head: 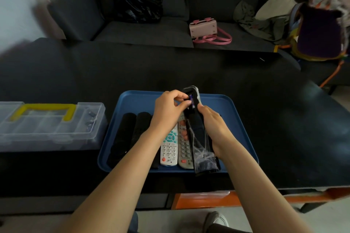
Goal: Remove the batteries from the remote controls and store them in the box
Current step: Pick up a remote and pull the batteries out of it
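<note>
Over a blue tray (234, 119) my right hand (212, 126) grips a black remote (197, 125) in a clear plastic sleeve, back side up, its battery bay uncovered. My left hand (168, 108) pinches a blue battery (191, 101) at that bay with thumb and forefinger. On the tray lie two black remotes (125, 134), a white remote (169, 149) with teal buttons and a grey remote (184, 145). A clear plastic box (49, 125) with a yellow handle stands left of the tray, lid down.
All of this rests on a black table (274, 111). Behind it is a dark sofa with a black plastic bag (138, 5), a pink handbag (204, 29) and piled clothes and bags (303, 24). Below the table's front edge sits an orange box (200, 199).
</note>
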